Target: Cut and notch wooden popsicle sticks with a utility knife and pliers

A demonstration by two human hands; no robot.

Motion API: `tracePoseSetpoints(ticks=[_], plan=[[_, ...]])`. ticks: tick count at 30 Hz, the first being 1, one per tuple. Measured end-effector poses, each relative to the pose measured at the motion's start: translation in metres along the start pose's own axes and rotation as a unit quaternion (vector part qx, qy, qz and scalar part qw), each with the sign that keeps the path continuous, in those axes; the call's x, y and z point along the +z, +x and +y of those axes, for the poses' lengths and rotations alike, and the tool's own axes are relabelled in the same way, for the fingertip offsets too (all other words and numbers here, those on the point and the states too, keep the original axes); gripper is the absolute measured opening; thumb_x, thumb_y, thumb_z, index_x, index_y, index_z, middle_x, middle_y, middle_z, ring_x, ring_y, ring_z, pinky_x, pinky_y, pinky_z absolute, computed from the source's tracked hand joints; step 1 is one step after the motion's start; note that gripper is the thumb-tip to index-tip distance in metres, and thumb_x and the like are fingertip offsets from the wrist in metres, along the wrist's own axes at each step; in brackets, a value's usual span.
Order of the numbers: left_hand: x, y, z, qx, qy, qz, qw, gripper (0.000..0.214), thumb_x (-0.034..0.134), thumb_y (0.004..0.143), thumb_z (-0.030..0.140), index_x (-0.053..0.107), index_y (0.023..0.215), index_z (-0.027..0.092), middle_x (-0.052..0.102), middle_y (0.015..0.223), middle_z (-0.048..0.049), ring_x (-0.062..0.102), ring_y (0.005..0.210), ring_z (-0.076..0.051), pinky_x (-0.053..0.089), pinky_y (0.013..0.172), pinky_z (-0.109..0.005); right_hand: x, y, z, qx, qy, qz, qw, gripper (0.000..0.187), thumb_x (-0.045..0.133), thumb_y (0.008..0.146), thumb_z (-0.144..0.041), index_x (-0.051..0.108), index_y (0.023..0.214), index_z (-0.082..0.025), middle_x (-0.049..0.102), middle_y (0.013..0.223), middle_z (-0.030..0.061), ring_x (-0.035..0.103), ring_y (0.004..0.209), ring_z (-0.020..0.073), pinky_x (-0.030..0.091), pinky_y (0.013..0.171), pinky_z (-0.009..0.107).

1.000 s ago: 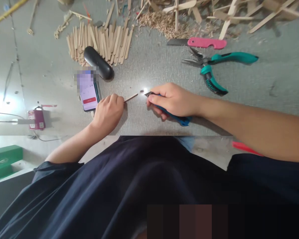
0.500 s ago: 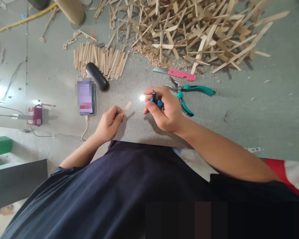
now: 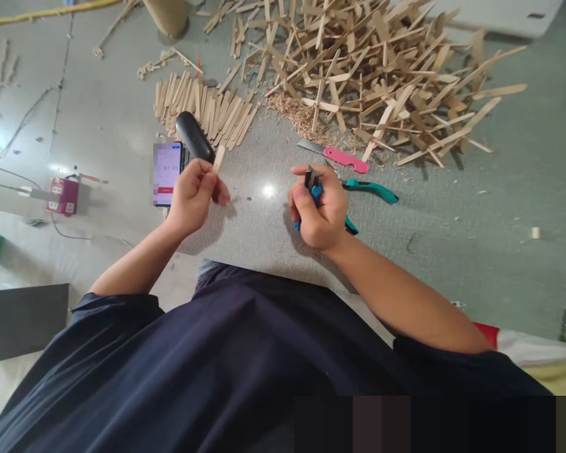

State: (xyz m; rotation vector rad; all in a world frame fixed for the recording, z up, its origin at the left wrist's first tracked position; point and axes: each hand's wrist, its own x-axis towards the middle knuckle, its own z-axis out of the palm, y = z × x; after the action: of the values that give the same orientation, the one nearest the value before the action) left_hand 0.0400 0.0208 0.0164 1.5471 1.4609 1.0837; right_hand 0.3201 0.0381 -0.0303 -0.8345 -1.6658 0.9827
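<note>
Between the thumb and fingers of my left hand [image 3: 195, 195] is a flat wooden craft stick [image 3: 219, 158], its free end pointing up and away from me. My right hand [image 3: 321, 211] is wrapped round a small blue-and-black cutter [image 3: 316, 190], its dark metal head showing above the thumb; most of its handles are hidden in the palm. Teal-handled pliers [image 3: 372, 189] lie partly behind my right hand. Beyond them rests a pink folding knife [image 3: 346, 158] with its blade out. A row of craft sticks [image 3: 207, 107] lies past my left hand.
A large heap of wooden sticks [image 3: 358, 69] covers the back of the table, with wood shavings [image 3: 297, 113] at its near side. Close to my left hand are a black case [image 3: 194, 135] and a phone [image 3: 168, 176]. A purple power cube [image 3: 63, 195] with cables sits farther left.
My left hand has moved up and slightly left with the craft stick, which now points more upright. My right hand keeps hold of the cutter. The view has shifted.
</note>
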Motion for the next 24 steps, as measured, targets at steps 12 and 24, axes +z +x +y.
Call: tracePoseSetpoints(ticks=[12,24], plan=[[0.000,0.011,0.016,-0.091,0.236,-0.324,0.912,0.039,0.056,0.115,0.039,0.058,0.078,0.025,0.069,0.070,-0.0015,0.061,0.068,-0.017,0.044,0.074,-0.035,0.000,0.010,-0.036,0.102,-0.435,-0.329,0.832,0.062,0.042,0.125,-0.069,0.077,0.147,-0.022,0.083,0.122,0.0143,0.064,0.079,0.0240,0.024,0.069,0.038],[0.001,0.008,0.006,0.011,0.383,-0.341,0.858,0.033,0.050,0.119,0.037,0.073,0.101,0.021,0.079,0.082,-0.0093,0.068,0.068,-0.024,0.037,0.067,-0.036,0.020,0.020,-0.029,0.039,-0.485,-0.340,0.805,0.060,0.059,0.119,-0.073,0.082,0.109,-0.018,0.074,0.075,0.0122,0.055,0.059,0.0227,0.017,0.065,0.040]])
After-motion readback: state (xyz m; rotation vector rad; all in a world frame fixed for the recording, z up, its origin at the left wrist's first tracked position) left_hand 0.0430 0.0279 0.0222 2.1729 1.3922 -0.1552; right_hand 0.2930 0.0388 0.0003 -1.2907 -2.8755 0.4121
